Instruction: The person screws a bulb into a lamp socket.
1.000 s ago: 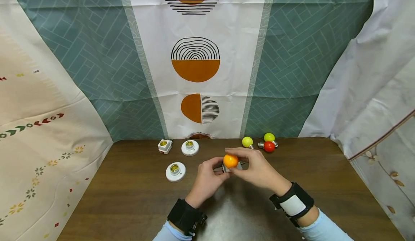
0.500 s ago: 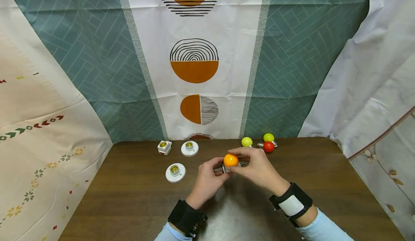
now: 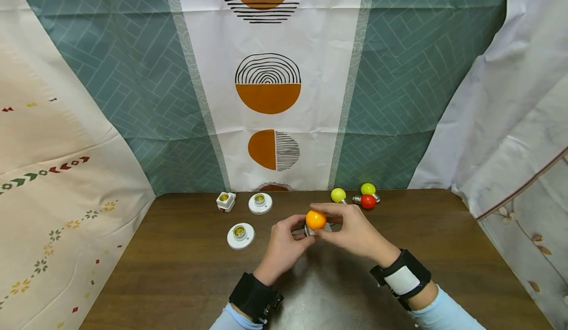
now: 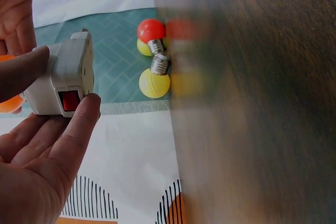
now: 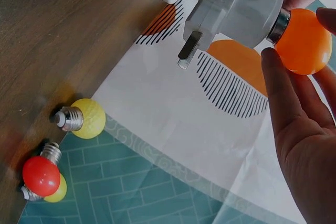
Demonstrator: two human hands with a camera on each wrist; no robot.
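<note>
In the head view my left hand (image 3: 284, 243) holds a white plug-in lamp socket (image 4: 63, 74), largely covered by fingers there. The left wrist view shows thumb and fingers on opposite sides of it, with a red switch (image 4: 70, 100) on one face. An orange light bulb (image 3: 315, 220) sits at the socket's mouth, a band of its metal base (image 5: 279, 25) showing between them. Around the bulb's globe curl the fingers of my right hand (image 3: 350, 229). From the socket's far end sticks out a metal plug prong (image 5: 190, 45). Both hands are above the table.
Two round white lamp holders (image 3: 260, 202) (image 3: 240, 236) and a squarish white one (image 3: 226, 201) stand to the left on the brown table (image 3: 177, 280). A red bulb (image 3: 368, 201) and two yellow-green bulbs (image 3: 338, 195) (image 3: 368, 188) lie near the back edge, before a hanging cloth (image 3: 390, 98).
Both hands keep nearly the same place with the socket and the orange bulb. The right fingers shift slightly on the bulb.
</note>
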